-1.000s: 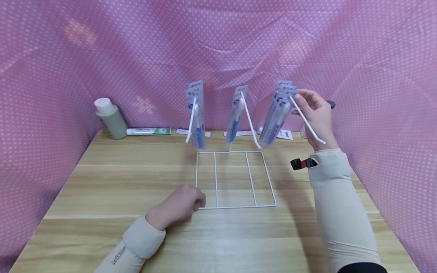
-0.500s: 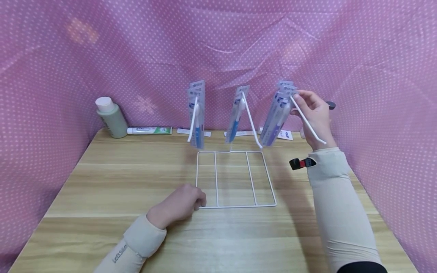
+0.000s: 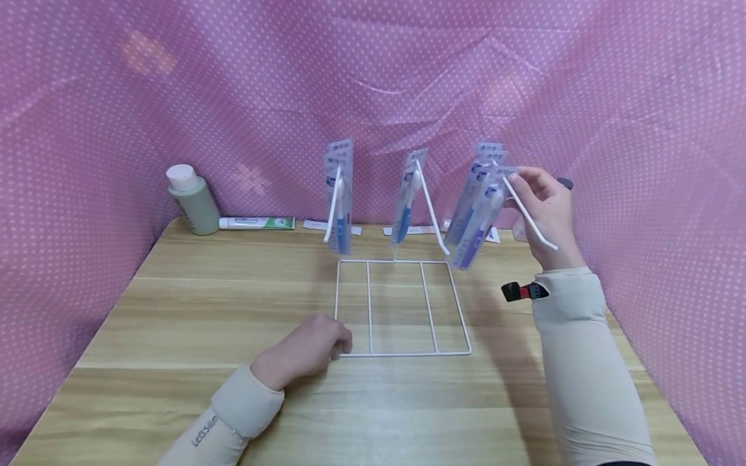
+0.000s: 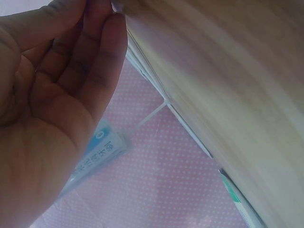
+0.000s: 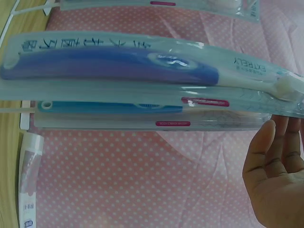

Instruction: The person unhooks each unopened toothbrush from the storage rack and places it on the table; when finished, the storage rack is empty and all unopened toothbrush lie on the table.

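Observation:
My right hand (image 3: 548, 210) pinches the top of a purple packaged toothbrush (image 3: 480, 226), the front one on the right hook (image 3: 527, 210) of a white wire display rack (image 3: 402, 354). In the right wrist view, the same toothbrush (image 5: 114, 64) lies across the picture in its clear wrapper, its head end near my fingers. Behind it on that hook hang more packaged toothbrushes (image 3: 466, 200). At the rack's front left corner, my left hand (image 3: 309, 346) grips the base wire; the left wrist view shows its fingers curled, with their tips partly hidden.
Packaged toothbrushes (image 3: 340, 207) hang on the left hook, and a blue packaged one (image 3: 406, 200) on the middle hook. Along the back edge of the wooden table (image 3: 192, 310) are a green bottle (image 3: 198, 204), a toothpaste tube (image 3: 256, 223) and white strips. Pink dotted cloth (image 3: 373, 77) surrounds the table.
My right hand has drawn the front purple toothbrush forward along the right hook, apart from those behind it. My left hand has stayed at the rack corner.

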Demonstrator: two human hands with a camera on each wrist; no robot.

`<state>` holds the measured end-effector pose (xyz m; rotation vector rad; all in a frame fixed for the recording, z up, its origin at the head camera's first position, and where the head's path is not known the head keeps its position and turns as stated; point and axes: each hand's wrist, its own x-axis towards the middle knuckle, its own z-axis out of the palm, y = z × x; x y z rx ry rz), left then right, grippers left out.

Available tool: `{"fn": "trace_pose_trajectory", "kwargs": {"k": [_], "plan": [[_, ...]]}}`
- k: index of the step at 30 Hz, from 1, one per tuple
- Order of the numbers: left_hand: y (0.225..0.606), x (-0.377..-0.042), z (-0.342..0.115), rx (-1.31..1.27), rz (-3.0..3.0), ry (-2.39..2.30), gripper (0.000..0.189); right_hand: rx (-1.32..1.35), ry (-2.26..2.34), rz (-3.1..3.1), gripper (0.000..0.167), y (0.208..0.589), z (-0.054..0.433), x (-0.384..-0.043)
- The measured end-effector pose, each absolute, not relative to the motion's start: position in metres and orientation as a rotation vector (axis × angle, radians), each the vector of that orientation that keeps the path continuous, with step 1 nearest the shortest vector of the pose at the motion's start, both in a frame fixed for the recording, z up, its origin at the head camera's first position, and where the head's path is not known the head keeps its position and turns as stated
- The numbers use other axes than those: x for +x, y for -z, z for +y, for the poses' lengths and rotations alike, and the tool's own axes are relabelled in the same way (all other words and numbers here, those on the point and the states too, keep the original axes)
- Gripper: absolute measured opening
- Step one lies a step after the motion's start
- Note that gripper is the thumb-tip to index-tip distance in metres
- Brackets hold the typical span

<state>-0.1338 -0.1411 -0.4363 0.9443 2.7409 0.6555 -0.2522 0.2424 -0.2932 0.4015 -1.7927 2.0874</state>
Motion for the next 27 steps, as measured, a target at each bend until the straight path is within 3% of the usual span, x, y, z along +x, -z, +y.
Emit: {"fn": "trace_pose_trajectory", "kwargs": {"k": [12,27], "plan": [[0.436,-0.133,-0.140,0.900,2.738,-0.647,0.030,0.404,-2.053,-1.801,0.006,0.297,0.246,-0.226],[0.436,-0.132,-0.140,0.946,2.770,-0.611,0.030,0.503,-2.108,-1.754,0.011,0.295,0.248,-0.187]]}}
